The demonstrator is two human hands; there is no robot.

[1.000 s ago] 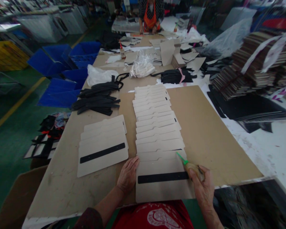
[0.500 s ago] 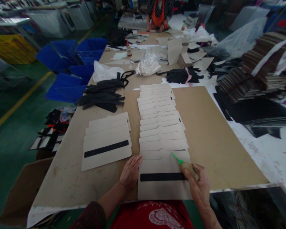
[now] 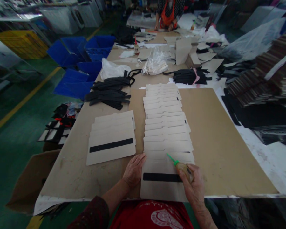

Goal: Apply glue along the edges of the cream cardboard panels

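Observation:
My right hand [image 3: 195, 187] is wrapped around a glue bottle [image 3: 186, 171] with a green nozzle. The nozzle tip is over the nearest of several overlapping beige panels [image 3: 163, 192], close to its upper edge. A black strip [image 3: 160, 176] crosses that panel, its right end hidden behind the bottle and hand. My left hand [image 3: 134, 170] lies with fingers stretched out, fingertips touching the panel's left edge, and holds nothing. To its upper left, a smaller overlapping set of beige panels [image 3: 111, 156] rests on the table, the front one bearing a black strip [image 3: 111, 145].
Bundled black straps [image 3: 109, 92] lie beyond the left panels, and a tied black bundle [image 3: 189, 76] farther right. Dark sheets [image 3: 264, 114] and a tall stack [image 3: 267, 76] stand at right. Another bottle [image 3: 136, 47] stands farther back. A person in an orange apron [image 3: 168, 16] works at the far end.
The glue nozzle has moved left along the upper part of the nearest panel, with my right hand following. My left hand stays at the panel's edge. The whole view has shifted slightly.

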